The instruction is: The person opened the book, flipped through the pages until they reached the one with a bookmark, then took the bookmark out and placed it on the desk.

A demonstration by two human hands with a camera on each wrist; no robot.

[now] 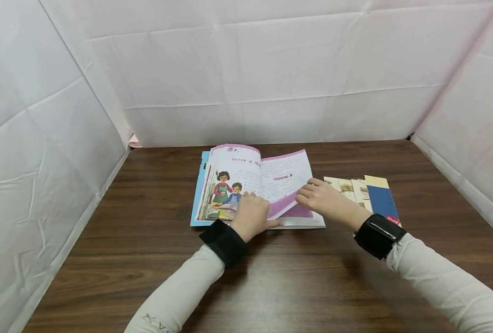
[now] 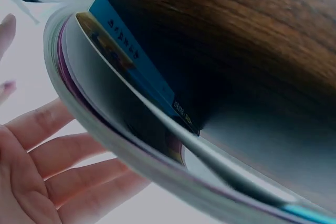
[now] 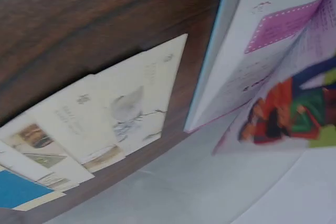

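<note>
An open picture book with purple-edged pages lies on the wooden table. My left hand rests flat on the lower middle of the book, and its straight fingers lie against the curved stack of pages above the blue cover. My right hand pinches the right edge of a lifted page with bent fingers. In the right wrist view the raised page and book show, but the hand itself does not.
Several bookmarks lie fanned out just right of the book, one of them blue; they also appear in the right wrist view. White cloth walls close in the table at the back and on both sides.
</note>
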